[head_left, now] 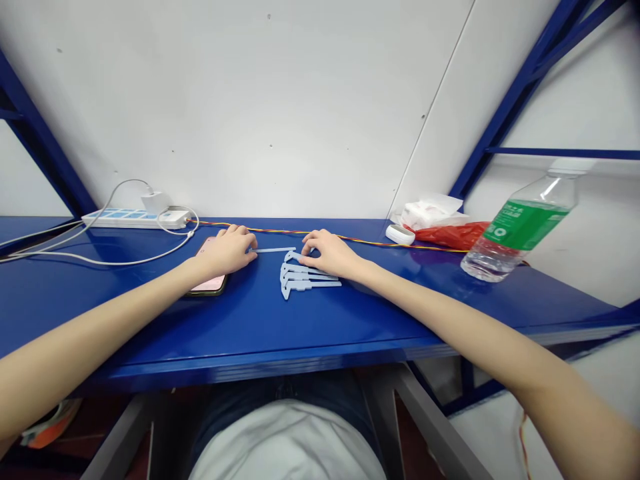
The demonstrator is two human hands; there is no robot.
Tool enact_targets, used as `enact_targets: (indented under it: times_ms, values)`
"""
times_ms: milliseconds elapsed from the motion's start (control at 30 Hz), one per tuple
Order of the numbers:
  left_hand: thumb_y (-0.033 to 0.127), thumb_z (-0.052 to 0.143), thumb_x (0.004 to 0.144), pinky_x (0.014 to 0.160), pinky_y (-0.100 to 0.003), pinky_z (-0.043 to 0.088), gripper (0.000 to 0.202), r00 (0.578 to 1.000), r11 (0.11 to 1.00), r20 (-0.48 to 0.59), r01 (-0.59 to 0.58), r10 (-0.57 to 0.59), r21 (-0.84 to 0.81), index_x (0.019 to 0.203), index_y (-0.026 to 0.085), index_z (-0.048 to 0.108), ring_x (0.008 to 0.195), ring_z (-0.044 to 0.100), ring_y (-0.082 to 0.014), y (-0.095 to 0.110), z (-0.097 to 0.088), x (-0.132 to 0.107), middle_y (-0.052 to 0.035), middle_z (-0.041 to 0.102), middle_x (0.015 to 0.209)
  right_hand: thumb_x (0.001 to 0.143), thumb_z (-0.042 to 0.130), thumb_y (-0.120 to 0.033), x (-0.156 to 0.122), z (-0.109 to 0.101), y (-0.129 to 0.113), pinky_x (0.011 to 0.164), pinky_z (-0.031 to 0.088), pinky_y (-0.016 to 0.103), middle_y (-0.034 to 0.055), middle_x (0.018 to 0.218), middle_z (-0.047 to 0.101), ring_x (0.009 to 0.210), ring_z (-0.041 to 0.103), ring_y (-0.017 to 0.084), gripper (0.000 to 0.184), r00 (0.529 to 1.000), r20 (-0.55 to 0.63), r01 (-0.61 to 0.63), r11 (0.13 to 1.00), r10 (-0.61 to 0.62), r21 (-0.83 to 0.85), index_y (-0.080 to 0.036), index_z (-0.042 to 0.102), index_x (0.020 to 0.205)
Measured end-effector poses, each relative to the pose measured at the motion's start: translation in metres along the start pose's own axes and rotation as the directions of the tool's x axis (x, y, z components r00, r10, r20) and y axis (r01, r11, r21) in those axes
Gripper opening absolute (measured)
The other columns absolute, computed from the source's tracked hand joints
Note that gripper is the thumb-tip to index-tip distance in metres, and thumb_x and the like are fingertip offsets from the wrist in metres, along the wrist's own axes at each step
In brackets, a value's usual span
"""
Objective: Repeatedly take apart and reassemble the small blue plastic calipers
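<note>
Several pale blue plastic strips (306, 279) with hooked ends lie side by side on the blue table (250, 320). My right hand (327, 251) rests at the top of the pile, fingers curled and pinching the end of the topmost strip (291, 256). My left hand (231, 250) lies over a pink-backed phone (210, 283), its fingertips closed on the end of another thin pale strip (274, 250) that lies flat between the two hands.
A white power strip (131, 218) with charger and white cables sits at the back left. An orange-yellow wire (360, 240) runs along the back. At the right are a white puck (400, 234), a red bag with tissues (440, 223) and a green-labelled water bottle (520, 230).
</note>
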State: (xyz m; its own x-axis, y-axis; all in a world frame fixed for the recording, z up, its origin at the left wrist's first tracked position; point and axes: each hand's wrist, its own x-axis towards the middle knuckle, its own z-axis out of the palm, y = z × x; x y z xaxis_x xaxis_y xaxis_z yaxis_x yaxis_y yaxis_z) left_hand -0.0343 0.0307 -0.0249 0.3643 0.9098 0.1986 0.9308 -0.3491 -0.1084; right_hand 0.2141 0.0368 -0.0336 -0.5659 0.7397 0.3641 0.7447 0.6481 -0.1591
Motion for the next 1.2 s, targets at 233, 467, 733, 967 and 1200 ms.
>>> enact_targets:
  times_ms: [233, 467, 733, 967, 1200]
  values:
    - [0.039, 0.039, 0.085, 0.095, -0.042, 0.04, 0.036, 0.997, 0.982, -0.082, -0.021, 0.005, -0.188, 0.093, 0.018, 0.066, 0.108, 0.052, -0.0281, 0.011, -0.008, -0.002, -0.0113, 0.062, 0.111, 0.076, 0.064, -0.023, 0.001, -0.004, 0.0, 0.094, 0.04, 0.043, 0.0089, 0.116, 0.063, 0.111, 0.054, 0.026, 0.005, 0.993, -0.079, 0.085, 0.995, -0.089, -0.051, -0.018, 0.063, 0.078]
    - [0.055, 0.044, 0.078, 0.066, -0.028, 0.041, 0.037, 0.996, 0.66, 0.089, 0.076, -0.014, -0.747, 0.075, 0.021, 0.058, 0.072, 0.054, -0.0161, 0.041, -0.024, -0.016, 0.0013, 0.06, 0.074, 0.08, 0.058, -0.024, -0.01, -0.016, -0.025, 0.095, 0.036, 0.041, 0.01, 0.115, 0.063, 0.11, 0.053, 0.025, 0.008, 0.9, -0.285, 0.286, 0.94, -0.331, -0.187, -0.02, 0.06, 0.086]
    - [0.051, 0.05, 0.075, 0.064, -0.027, 0.037, 0.031, 0.998, 0.617, 0.042, 0.057, -0.039, -0.785, 0.07, 0.02, 0.054, 0.068, 0.048, -0.0144, 0.047, -0.026, -0.02, 0.0026, 0.053, 0.069, 0.085, 0.056, -0.029, -0.012, -0.016, -0.031, 0.097, 0.035, 0.042, 0.0109, 0.118, 0.061, 0.113, 0.051, 0.026, 0.012, 0.908, -0.277, 0.257, 0.941, -0.313, -0.221, -0.019, 0.062, 0.087]
    - [0.046, 0.054, 0.07, 0.073, -0.029, 0.041, 0.028, 0.971, 0.572, 0.107, 0.214, -0.215, -0.791, 0.069, 0.019, 0.063, 0.081, 0.055, -0.0194, 0.025, -0.025, -0.01, -0.002, 0.065, 0.078, 0.078, 0.061, -0.023, -0.005, -0.017, -0.002, 0.096, 0.038, 0.042, 0.0102, 0.117, 0.061, 0.111, 0.052, 0.026, 0.005, 0.954, -0.217, 0.156, 0.961, -0.207, -0.23, -0.019, 0.062, 0.081]
    - [0.05, 0.051, 0.072, 0.066, -0.031, 0.042, 0.033, 0.949, 0.765, 0.104, 0.303, -0.299, -0.568, 0.068, 0.021, 0.068, 0.077, 0.059, -0.023, -0.01, -0.021, -0.002, -0.0052, 0.067, 0.077, 0.079, 0.062, -0.028, -0.004, -0.015, 0.022, 0.093, 0.04, 0.047, 0.0118, 0.117, 0.06, 0.111, 0.052, 0.028, 0.011, 0.995, -0.061, 0.065, 0.975, -0.08, -0.214, -0.018, 0.065, 0.084]
